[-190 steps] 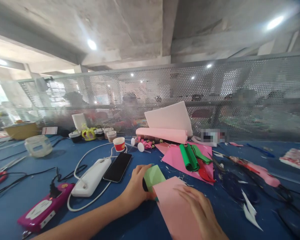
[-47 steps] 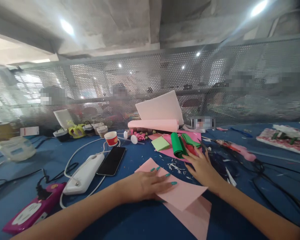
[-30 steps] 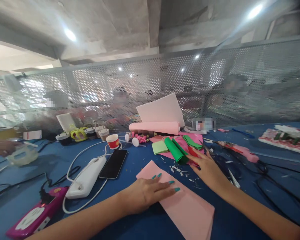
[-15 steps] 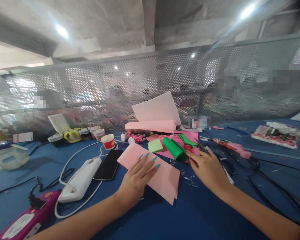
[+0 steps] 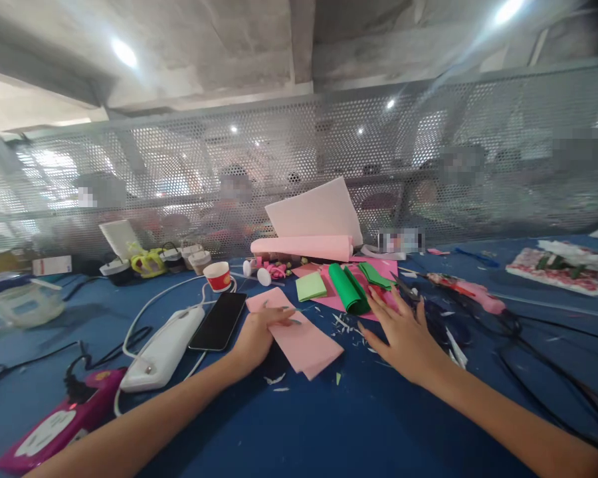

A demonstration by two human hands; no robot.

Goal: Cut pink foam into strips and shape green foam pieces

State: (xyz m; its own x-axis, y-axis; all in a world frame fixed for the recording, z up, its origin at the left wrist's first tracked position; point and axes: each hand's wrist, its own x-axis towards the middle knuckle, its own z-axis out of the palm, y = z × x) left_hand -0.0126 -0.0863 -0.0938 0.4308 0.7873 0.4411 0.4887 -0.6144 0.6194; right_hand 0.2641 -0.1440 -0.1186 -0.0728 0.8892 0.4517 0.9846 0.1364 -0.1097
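Note:
My left hand (image 5: 259,332) has its fingers bent over the left edge of a folded pink sheet (image 5: 306,342), gripping it against the blue table. Whether the sheet is paper or felt, I cannot tell. To the right, my right hand (image 5: 401,332) hovers with fingers spread and nothing in it. Its fingertips are near a rolled green sheet (image 5: 346,289), a folded green piece (image 5: 375,275) and dark scissors (image 5: 404,287). Beneath these lies a bright pink sheet (image 5: 333,297). A light green folded square (image 5: 310,287) sits beyond the pink sheet.
Left of my left hand are a phone (image 5: 219,322), a white power bank (image 5: 164,348), a magenta power strip (image 5: 62,425) and a red cup (image 5: 218,276). A pink glue gun (image 5: 471,292) with black cables lies right. Paper scraps are scattered about. A pink roll (image 5: 303,247) stands behind, before a mesh panel.
My left hand has gone from lying flat on the pink sheet to gripping its left edge, and the sheet looks narrower. My right hand has drawn back slightly from the green roll, fingers spreading.

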